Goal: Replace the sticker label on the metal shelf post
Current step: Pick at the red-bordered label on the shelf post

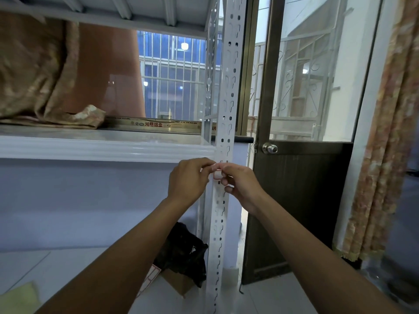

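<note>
1. Pinching at centre frame: both hands meet on the sticker label (217, 173), a small white tag w/ red border, lying against the metal shelf post (223, 137) just below the shelf (106, 148) edge.
2. Left hand (188, 177): fingers curled in, thumb & forefinger tips closed at the label's upper left corner.
3. Right hand (240, 181): fingers bent, tips closed on the label's right edge; a white scrap shows under its lower fingers, can't tell what.
4. Post is white, perforated, upright, running top to bottom of frame.
5. Lower centre, on floor: label sheet (150, 277) w/ red-bordered stickers, beside a black bag (181, 250) & cardboard box (179, 284).
6. Right of post: dark door (299, 200) w/ round knob.
</note>
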